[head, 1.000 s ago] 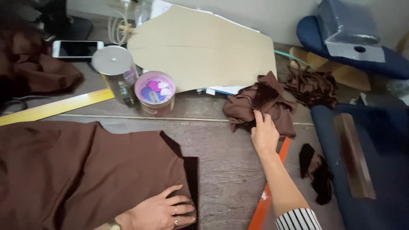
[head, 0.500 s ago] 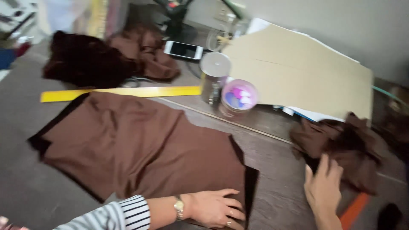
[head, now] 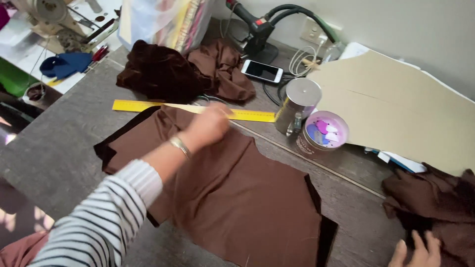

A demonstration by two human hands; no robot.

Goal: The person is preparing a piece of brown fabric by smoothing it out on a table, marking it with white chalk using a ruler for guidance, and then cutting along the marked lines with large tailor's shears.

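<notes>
Fingers of the left hand [head: 210,126] reach the yellow ruler [head: 193,109] above brown fabric [head: 232,193]

The left hand [head: 210,126] is hovering over the brown fabric [head: 232,193] near the yellow ruler [head: 148,106]; the right hand [head: 418,252] is touching crumpled cloth [head: 435,202].

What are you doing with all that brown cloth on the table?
A person in a striped sleeve is working at a sewing table. The left hand reaches across a flat piece of brown fabric toward a yellow ruler at its far edge; the hand is blurred. The right hand rests at a crumpled brown fabric pile at the near right. A metal tin, a tub of clips and a cardboard pattern sit nearby.
</notes>
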